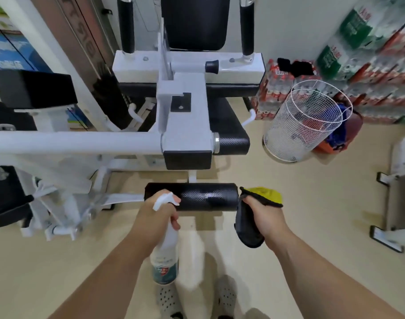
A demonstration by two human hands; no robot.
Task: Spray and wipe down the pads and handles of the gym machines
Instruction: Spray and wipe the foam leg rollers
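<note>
Pale beige floor point(312, 203), with a white machine frame point(70, 141), a wire basket point(307, 120) and stacked water packs point(369, 54) by the wall. The black roller pad point(203, 196) lies crosswise, left to right. The left hand point(155, 217) has its grip curled round the spray bottle point(167, 256) – nozzle at the pad's left part, body running back toward the person. The right hand point(263, 215) has its grip clenched on a black-and-yellow cloth point(247, 226) at the pad's right end.

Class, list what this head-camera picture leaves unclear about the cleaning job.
Head view: spray bottle label, blurred, unreadable.
Head view: roller pad's left end, hidden behind left hand.
Head view: back pad's top, cut off by upper edge.
Head view: cloth's middle, covered by right hand.
Head view: wire basket's contents, blurred behind mesh.
</note>
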